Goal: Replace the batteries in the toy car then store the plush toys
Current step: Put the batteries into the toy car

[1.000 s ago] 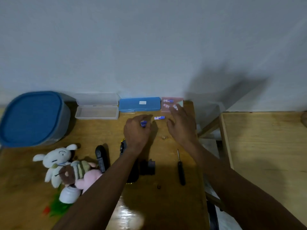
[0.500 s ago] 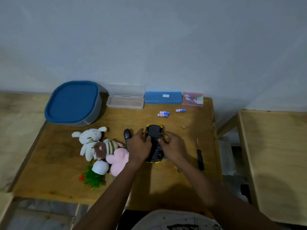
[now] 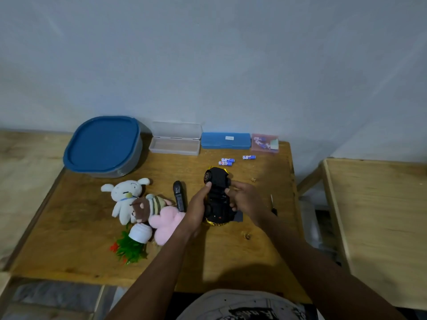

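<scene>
The black and yellow toy car (image 3: pixel 217 192) is tilted up off the wooden table (image 3: pixel 231 255), underside toward me. My left hand (image 3: pixel 196 209) grips its left side, and my right hand (image 3: pixel 245 199) holds its right side with fingers on the underside. Three blue and white batteries (image 3: pixel 227 161) lie behind the car, one of them (image 3: pixel 249 157) apart to the right. A white plush (image 3: pixel 126 197), a brown striped plush (image 3: pixel 147 206) and a pink plush (image 3: pixel 166 222) lie in a heap to the left. The battery cover (image 3: pixel 238 217) lies partly under the car.
A large grey tub with a blue lid (image 3: pixel 102 146) stands at the back left. An open clear case (image 3: pixel 175 142), a blue case (image 3: pixel 226 140) and a pink box of batteries (image 3: pixel 264 143) line the wall. A black remote (image 3: pixel 179 199), a potted fake plant (image 3: pixel 134 243) and a screwdriver (image 3: pixel 273 207) lie nearby.
Both hands left the batteries at the back and took hold of the car, then tilted it up from the table. The camera pulled back and shifted.
</scene>
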A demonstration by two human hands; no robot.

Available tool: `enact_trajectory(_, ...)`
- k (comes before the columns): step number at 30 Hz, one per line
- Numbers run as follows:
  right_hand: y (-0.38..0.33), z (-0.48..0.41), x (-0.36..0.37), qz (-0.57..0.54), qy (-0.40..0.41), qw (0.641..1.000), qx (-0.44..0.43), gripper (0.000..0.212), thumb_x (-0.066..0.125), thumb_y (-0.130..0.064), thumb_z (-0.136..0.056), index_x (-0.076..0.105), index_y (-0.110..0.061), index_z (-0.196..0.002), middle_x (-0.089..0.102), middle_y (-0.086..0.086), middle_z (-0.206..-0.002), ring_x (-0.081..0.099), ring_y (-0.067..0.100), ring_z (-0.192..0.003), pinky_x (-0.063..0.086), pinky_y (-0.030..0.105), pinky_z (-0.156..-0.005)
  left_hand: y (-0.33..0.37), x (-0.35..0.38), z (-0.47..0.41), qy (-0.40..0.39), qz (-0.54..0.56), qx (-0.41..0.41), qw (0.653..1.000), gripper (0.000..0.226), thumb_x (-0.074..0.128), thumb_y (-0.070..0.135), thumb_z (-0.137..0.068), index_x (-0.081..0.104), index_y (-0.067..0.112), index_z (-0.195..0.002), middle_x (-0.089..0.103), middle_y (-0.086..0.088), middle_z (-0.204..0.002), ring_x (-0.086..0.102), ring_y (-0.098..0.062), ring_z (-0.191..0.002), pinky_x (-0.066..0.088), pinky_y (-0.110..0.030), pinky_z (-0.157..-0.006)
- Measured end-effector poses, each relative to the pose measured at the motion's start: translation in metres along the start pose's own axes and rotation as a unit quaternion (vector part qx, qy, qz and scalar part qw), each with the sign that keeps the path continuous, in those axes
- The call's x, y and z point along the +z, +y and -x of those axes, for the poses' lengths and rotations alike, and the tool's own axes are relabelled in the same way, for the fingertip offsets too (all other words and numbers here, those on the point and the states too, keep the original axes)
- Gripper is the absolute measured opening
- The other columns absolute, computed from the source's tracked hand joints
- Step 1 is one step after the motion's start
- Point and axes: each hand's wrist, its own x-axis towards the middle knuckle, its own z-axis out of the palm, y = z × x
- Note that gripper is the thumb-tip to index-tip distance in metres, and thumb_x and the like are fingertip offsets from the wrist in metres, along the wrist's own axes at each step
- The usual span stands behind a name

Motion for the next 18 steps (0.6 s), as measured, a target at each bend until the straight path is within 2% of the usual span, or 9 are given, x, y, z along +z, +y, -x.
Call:
enact_trajectory(4,-0.007,0.000,-0.003,0.021,-0.010,0.999,-0.022,0.029,0.056,-0.017,-0.099,0.063,-0.014,-0.127,0.068,-0.003,-0.082,0.057,0.009,-0.055,0.049,0.021,-0.051,0.000,0.001,-0.005,0.022,0.028,-0.004,0.999,0.045,0.046,0.045,-0.101,0.066,0.013,-0.124,0.074,-0.018,-0.111,0.069,-0.037,-0.106,0.050,-0.048,-0.098)
enact_trajectory(7,-0.005,-0.009,-0.004,0.078,0.029,0.996,-0.044,0.028,0.056,-0.022,-0.099,0.066,-0.013,-0.124,0.072,0.000,-0.098,0.062,0.006,-0.061,0.049,0.017,-0.052,-0.001,-0.001,-0.011,0.037,0.045,-0.010,0.998,0.044,0.044,0.045,-0.102,0.066,0.014,-0.124,0.075,-0.016,-0.109,0.071,-0.034,-0.103,0.053,-0.042,-0.092)
enact_trajectory(9,-0.001,-0.019,-0.008,0.143,0.060,0.985,-0.074,0.024,0.059,-0.021,-0.097,0.071,-0.011,-0.116,0.074,0.005,-0.102,0.060,0.002,-0.068,0.045,0.014,-0.060,-0.001,-0.003,-0.016,0.041,0.057,-0.010,0.997,0.044,0.043,0.045,-0.102,0.065,0.015,-0.125,0.075,-0.015,-0.110,0.070,-0.033,-0.104,0.053,-0.043,-0.093)
enact_trajectory(12,0.005,-0.036,-0.013,0.233,0.066,0.966,-0.091,0.020,0.061,-0.020,-0.095,0.074,-0.012,-0.108,0.073,0.000,-0.107,0.061,0.004,-0.086,0.042,0.015,-0.069,0.001,-0.004,-0.022,0.055,0.065,-0.011,0.996,0.040,0.042,0.044,-0.103,0.066,0.017,-0.119,0.075,-0.014,-0.108,0.072,-0.030,-0.099,0.054,-0.043,-0.093)
enact_trajectory(15,0.005,-0.056,-0.017,0.300,0.063,0.947,-0.102,0.019,0.062,-0.022,-0.094,0.073,-0.015,-0.107,0.073,0.001,-0.108,0.064,0.010,-0.095,0.048,0.023,-0.077,0.001,-0.007,-0.032,0.069,0.079,-0.024,0.994,0.037,0.044,0.043,-0.103,0.066,0.018,-0.117,0.076,-0.013,-0.105,0.073,-0.030,-0.096,0.055,-0.043,-0.092)
enact_trajectory(18,-0.003,-0.079,-0.019,0.366,0.070,0.919,-0.128,0.023,0.063,-0.023,-0.092,0.071,-0.016,-0.113,0.071,0.003,-0.111,0.064,0.016,-0.098,0.052,0.034,-0.086,0.002,-0.008,-0.040,0.075,0.090,-0.038,0.992,0.038,0.044,0.042,-0.102,0.064,0.017,-0.123,0.074,-0.013,-0.107,0.072,-0.028,-0.095,0.056,-0.039,-0.082)
